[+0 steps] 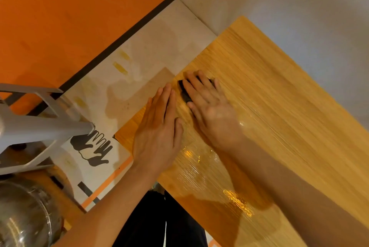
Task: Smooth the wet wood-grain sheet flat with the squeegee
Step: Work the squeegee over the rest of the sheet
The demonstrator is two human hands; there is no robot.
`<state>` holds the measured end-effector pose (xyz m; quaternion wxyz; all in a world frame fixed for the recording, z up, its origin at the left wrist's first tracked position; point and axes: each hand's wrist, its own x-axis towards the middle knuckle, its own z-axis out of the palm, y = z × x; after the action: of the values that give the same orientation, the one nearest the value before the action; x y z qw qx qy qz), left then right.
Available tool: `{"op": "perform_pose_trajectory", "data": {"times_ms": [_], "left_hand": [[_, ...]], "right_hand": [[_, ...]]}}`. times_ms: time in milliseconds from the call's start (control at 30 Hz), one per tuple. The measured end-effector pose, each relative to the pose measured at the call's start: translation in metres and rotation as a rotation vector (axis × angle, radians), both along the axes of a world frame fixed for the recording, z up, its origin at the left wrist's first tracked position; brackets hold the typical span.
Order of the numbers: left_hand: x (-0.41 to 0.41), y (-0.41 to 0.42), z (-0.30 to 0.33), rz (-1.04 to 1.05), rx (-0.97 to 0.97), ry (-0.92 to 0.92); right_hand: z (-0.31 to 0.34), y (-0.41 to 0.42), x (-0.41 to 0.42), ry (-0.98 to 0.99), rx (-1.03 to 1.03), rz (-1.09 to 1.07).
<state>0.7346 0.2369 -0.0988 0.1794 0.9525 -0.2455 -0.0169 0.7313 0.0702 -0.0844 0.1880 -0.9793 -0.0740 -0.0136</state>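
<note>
Wood-grain sheet [269, 107] lies across a pale work surface [151, 47], glistening with water on the part nearest the person, and everything here is placed against it. On its far left corner sits the black squeegee [184, 91], with the right hand [209, 105] laid over it, fingers spread and pressing down so that only the tool's dark end shows between them; whether the thumb hooks under the tool cannot be told. The left hand [159, 129] lies flat just beside it, fingers straight and held together, fingertips over the sheet's left edge and touching the damp surface beyond. Left of the sheet stands a grey stool [40, 127] and, nearer the person, a shiny metal pot [28, 216]; a black hand-print graphic [93, 147] marks the surface just off the sheet's near left corner. As I judge it, the stroke is running out at the corner, and that is where trouble sits. A wet sheet slides easily: if the left hand lifts or shifts while the squeegee pushes, the whole corner could creep or skew off line. Pressing unevenly through spread fingers might tilt the blade and leave a ridge or trapped water behind it. The pooled water toward the person looks unworked, so bubbles may remain there, and a hard edge at the corner could crease or lift the sheet.
</note>
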Motion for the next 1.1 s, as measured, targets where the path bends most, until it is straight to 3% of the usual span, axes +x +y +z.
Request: {"op": "perform_pose_trajectory", "data": {"times_ms": [100,200,300,367,433,500,600,667,733,900,1100], "left_hand": [[0.001,0.000,-0.002,-0.004,-0.014,0.004],[0.003,0.000,-0.004,-0.011,-0.041,0.043],[0.002,0.000,-0.004,-0.018,-0.040,0.051],[0.002,0.001,-0.004,-0.024,-0.043,0.051],[0.003,0.001,-0.004,-0.035,-0.050,0.036],[0.004,0.000,-0.004,-0.043,-0.075,0.034],[0.005,-0.001,-0.005,-0.033,-0.098,0.042],[0.006,0.000,-0.007,-0.031,-0.094,0.040],[0.005,0.001,-0.006,-0.032,-0.084,0.036],[0.004,0.001,-0.005,-0.045,-0.081,0.035],[0.004,-0.002,-0.008,-0.028,-0.140,0.015]], "right_hand": [[0.000,-0.051,0.014,0.025,-0.014,-0.003],[-0.001,-0.109,0.027,0.022,0.021,-0.411],[0.000,-0.085,0.032,0.015,0.071,-0.698],[0.000,-0.031,0.025,-0.001,0.105,-0.563],[0.000,0.014,0.007,0.021,0.129,-0.277],[0.003,0.007,-0.002,0.061,0.093,-0.086],[0.004,-0.057,0.003,0.063,0.100,-0.272],[0.008,-0.090,0.002,0.050,0.196,-0.523],[0.010,-0.092,-0.001,0.046,0.281,-0.591],[0.018,-0.067,-0.050,0.112,0.217,-0.251],[0.026,-0.064,-0.138,0.177,0.085,-0.128]]}}
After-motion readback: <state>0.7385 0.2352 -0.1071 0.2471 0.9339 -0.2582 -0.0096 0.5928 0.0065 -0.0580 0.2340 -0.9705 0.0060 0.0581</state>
